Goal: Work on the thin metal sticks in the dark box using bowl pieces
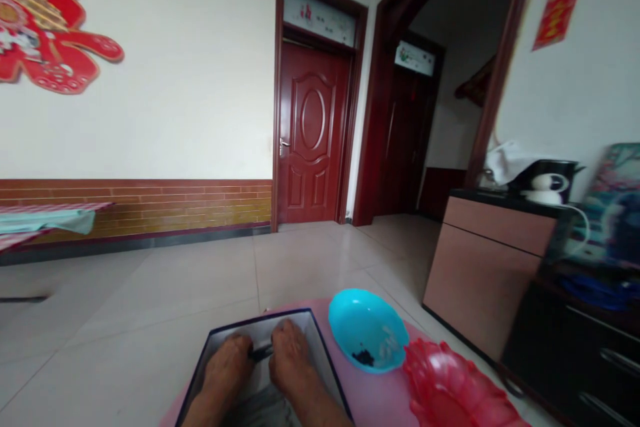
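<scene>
Both hands are over a shallow box [260,327] with a pale inside and a dark blue rim. Between them is a slim, dark, pen-like piece [261,351], its kind too small to make out. My left hand [229,361] has its fingers closed at one end of it. At the other end, my right hand [290,355] pinches with curled fingers. Greyish-white items [265,407] lie blurred in the box, partly hidden by my forearms. Right of the box, a turquoise bowl [357,313] contains small black bits [363,356] and clear pieces [389,343].
A red scalloped plastic dish [450,380] sits beside the bowl on a pink surface [373,397]. A cabinet [480,267] stands at right with a black-and-white appliance [545,183] on top. Behind are a tiled floor [200,280] and a dark red door [315,133].
</scene>
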Demonstrator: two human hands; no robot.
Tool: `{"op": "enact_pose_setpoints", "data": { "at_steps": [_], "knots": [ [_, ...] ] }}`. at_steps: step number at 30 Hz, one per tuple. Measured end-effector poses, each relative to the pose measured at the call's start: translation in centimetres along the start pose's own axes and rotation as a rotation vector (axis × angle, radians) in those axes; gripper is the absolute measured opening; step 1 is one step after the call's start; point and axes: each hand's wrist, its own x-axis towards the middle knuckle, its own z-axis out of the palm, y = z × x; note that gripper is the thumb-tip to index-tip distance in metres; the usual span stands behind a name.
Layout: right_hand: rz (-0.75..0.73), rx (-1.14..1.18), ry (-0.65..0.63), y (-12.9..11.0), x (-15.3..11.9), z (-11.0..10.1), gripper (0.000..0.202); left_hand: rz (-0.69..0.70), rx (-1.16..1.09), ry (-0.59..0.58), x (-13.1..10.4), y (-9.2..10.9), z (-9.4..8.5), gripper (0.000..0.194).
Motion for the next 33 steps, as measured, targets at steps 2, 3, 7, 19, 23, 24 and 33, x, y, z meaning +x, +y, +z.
{"op": "enact_pose_setpoints", "data": {
  "at_steps": [2,3,7,19,23,24,33],
  "knots": [
    [-0.013,0.019,0.021,-0.1,0.0,0.2,0.046,-0.011,0.006,0.009,0.2,-0.1,0.1,0.032],
    [-0.023,0.029,0.031,-0.2,0.0,0.1,0.046,-0.012,0.002,0.009,0.2,-0.1,0.2,0.032],
    [-0.057,0.078,0.056,-1.5,-0.1,-1.2,0.033,-0.008,-0.021,-0.009,0.1,0.2,0.3,0.037],
    [-0.171,0.118,0.059,-3.2,0.2,-1.4,0.013,-0.009,-0.028,-0.138,-0.5,1.2,-2.3,0.037],
    [-0.198,0.208,0.185,-4.0,0.9,-5.4,0.019,-0.002,-0.065,-0.090,-0.5,0.9,-1.7,0.036],
    [-0.178,0.209,0.200,-4.0,1.3,-6.7,0.020,-0.002,-0.077,-0.080,-0.5,0.7,-1.3,0.035],
    [0.038,0.011,0.034,6.2,2.1,-15.1,0.027,-0.078,-0.051,-0.087,-0.4,1.5,-1.2,0.037]
  ]
}}
